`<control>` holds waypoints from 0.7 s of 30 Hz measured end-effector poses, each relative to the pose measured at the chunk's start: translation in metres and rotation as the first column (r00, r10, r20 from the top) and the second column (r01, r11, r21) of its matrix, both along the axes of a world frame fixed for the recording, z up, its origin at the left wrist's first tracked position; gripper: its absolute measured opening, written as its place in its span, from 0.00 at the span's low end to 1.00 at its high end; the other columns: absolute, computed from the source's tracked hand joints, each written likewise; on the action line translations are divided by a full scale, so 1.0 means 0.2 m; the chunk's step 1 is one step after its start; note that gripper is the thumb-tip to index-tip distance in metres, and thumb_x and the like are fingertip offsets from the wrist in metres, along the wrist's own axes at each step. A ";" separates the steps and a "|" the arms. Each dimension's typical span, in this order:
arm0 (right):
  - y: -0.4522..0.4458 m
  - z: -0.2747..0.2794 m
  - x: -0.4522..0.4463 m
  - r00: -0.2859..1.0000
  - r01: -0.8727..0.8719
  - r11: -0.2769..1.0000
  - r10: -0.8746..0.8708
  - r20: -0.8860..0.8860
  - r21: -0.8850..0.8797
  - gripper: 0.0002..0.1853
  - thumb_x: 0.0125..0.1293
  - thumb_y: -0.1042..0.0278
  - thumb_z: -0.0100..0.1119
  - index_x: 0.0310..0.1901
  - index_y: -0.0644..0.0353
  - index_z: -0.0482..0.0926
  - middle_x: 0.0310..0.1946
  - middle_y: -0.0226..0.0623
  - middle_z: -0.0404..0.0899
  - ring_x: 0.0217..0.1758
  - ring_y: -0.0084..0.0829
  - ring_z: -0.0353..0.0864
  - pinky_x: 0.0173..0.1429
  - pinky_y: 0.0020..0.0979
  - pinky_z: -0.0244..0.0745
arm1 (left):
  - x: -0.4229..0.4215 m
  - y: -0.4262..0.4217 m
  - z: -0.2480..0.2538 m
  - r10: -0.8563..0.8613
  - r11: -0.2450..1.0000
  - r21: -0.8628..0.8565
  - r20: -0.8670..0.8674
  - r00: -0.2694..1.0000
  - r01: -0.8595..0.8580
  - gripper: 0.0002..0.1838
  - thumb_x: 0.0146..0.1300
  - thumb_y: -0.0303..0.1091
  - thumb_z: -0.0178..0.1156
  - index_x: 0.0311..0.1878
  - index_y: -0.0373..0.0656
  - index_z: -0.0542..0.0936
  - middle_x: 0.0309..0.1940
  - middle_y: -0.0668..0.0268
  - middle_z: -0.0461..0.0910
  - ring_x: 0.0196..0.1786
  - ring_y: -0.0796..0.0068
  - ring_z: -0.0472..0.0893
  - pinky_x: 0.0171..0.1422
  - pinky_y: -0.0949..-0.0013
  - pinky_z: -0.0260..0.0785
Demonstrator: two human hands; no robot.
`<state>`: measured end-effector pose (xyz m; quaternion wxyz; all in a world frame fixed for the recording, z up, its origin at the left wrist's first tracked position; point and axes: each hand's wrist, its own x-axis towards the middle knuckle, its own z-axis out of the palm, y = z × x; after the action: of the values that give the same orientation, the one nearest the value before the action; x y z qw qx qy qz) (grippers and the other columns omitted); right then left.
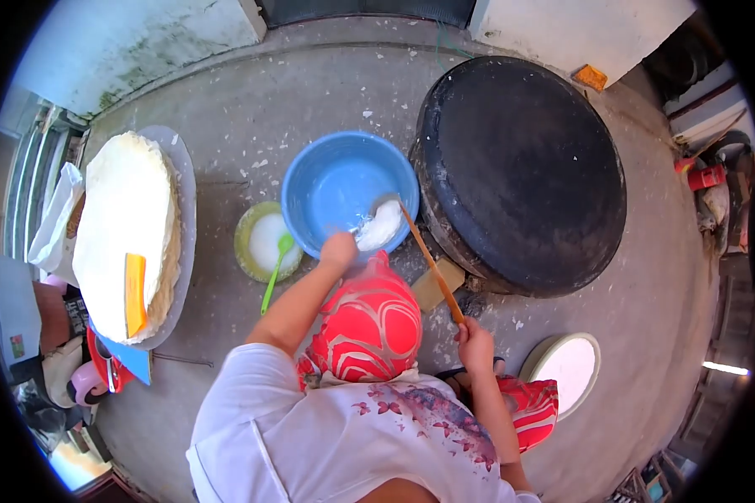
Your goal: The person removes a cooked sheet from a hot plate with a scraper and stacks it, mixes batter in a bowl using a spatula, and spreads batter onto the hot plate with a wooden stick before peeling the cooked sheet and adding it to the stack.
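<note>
My right hand (476, 342) is closed round the lower end of a long wooden handle (432, 264). Its far end, a rounded scoop, lies inside a blue basin (335, 180) with white powder (381, 226) at it. At the basin's near rim is my left hand (339, 249), blurred, its fingers too smeared to read. Left of the basin, a green-rimmed bowl (243, 243) of white grains has a green spoon (275, 272) resting in it. The near side of the basin is close to my knee in red patterned cloth (373, 323).
A large round black griddle (524, 172) stands right of the basin, a brick (438, 285) by its base. At left, a stack of pale round sheets (122, 226) carries an orange scraper (135, 293). A bucket of white contents (567, 373) stands at lower right.
</note>
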<state>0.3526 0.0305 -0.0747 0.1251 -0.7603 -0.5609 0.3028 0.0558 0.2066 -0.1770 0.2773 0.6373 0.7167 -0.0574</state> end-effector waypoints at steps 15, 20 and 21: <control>-0.01 0.00 0.00 0.999 -0.008 0.999 0.006 -0.031 -0.033 0.09 0.63 0.67 0.48 0.41 0.59 0.75 0.20 0.41 0.78 0.27 0.42 0.79 0.32 0.37 0.72 | 0.07 0.06 0.08 0.039 0.999 -0.014 0.031 0.999 -0.039 0.12 0.53 0.31 0.49 0.34 0.36 0.80 0.37 0.46 0.78 0.42 0.50 0.78 0.47 0.54 0.70; -0.04 0.00 0.01 0.997 0.030 0.999 -0.031 -0.065 -0.023 0.09 0.63 0.68 0.48 0.42 0.59 0.75 0.21 0.41 0.78 0.27 0.41 0.80 0.32 0.35 0.71 | -0.18 -0.12 0.41 -0.023 0.996 -0.081 -0.025 0.999 0.021 0.12 0.53 0.30 0.49 0.34 0.36 0.80 0.36 0.47 0.78 0.42 0.50 0.78 0.46 0.54 0.70; -0.05 -0.01 0.00 0.997 0.031 0.999 -0.033 -0.074 -0.034 0.09 0.63 0.68 0.48 0.42 0.59 0.75 0.21 0.41 0.78 0.27 0.41 0.80 0.32 0.35 0.71 | -0.23 -0.14 0.47 0.063 0.993 -0.101 -0.041 0.997 -0.067 0.12 0.53 0.30 0.50 0.34 0.36 0.80 0.35 0.47 0.78 0.41 0.50 0.78 0.46 0.54 0.71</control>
<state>0.3533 0.0199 -0.0774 0.1383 -0.7593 -0.5387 0.3378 0.0106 0.1785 -0.0836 0.2976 0.5976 0.7382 -0.0969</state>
